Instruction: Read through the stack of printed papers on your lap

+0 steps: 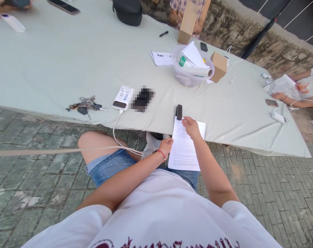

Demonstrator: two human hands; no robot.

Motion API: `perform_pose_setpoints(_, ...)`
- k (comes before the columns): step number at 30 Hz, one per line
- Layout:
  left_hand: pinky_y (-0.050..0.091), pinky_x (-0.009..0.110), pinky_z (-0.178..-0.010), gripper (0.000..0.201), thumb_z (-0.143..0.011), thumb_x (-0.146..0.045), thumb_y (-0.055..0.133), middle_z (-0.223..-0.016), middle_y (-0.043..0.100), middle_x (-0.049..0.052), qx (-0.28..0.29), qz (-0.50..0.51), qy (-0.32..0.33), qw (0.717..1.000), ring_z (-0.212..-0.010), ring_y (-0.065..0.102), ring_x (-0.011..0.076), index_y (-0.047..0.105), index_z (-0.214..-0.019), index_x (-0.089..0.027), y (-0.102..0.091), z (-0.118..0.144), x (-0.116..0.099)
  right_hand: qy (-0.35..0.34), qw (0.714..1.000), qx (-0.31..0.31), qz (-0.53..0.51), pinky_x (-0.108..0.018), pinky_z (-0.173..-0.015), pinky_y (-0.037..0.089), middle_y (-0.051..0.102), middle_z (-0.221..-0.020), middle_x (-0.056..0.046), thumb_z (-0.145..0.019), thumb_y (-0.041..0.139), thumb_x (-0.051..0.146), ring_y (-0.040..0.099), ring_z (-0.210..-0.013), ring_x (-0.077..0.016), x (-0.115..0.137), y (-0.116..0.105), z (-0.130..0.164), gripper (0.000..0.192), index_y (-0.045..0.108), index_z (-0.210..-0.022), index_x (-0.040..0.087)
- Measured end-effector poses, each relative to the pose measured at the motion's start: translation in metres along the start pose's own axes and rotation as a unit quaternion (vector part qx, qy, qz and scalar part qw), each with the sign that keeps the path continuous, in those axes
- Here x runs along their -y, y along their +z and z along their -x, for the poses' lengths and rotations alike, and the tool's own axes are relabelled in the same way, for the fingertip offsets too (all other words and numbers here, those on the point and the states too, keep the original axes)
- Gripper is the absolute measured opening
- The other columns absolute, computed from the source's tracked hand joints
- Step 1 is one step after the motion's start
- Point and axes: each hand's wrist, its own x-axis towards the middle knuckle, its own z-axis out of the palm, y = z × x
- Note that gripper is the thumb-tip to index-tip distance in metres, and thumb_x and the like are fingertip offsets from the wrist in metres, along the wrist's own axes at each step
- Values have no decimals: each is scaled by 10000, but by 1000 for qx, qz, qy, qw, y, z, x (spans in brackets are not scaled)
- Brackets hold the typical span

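Observation:
A printed sheaf of white paper lies partly on the table edge and partly over my lap. My left hand, with a red string at the wrist, grips its left edge. My right hand rests on the top of the sheets, fingers curled, right beside a black stapler that sits at the paper's top left corner. Whether the right hand pinches the paper or only presses on it is unclear.
A pale cloth-covered table holds keys, a white power bank with a cable running to my lap, a blurred dark object, a clear bowl with rolled papers, cardboard boxes, phones. Other people's hands rest at the right.

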Motion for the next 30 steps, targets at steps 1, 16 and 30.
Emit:
perform_pose_setpoints(1,410,310,-730,291,-738,-421,746,-672,578,13,5,-2,2,1000,-718,526,174,596,-657,-185,-1,0,0,-15,999,-9,32,-477,-1056,537,755,-1205,-91,-977,458,233,707,-1141,-241,1,-3,1,384,646,-1311,199)
perform_pose_setpoints(16,347,279,-644,293,-765,-389,669,-608,486,-27,1,-67,5,998,-656,421,144,527,-589,-203,-6,0,0,-232,899,41,369,-571,-1304,114,487,-1596,-80,-837,355,-74,279,-1573,-240,21,2,29,722,515,-1503,155)
perform_pose_setpoints(30,419,302,-686,271,-743,-438,682,-654,629,2,22,-36,-26,999,-668,546,172,640,-649,-187,-9,-3,8,-221,907,28,357,-465,-1312,204,471,-1601,-104,-845,346,-48,353,-1541,-201,0,20,29,702,506,-1510,109)
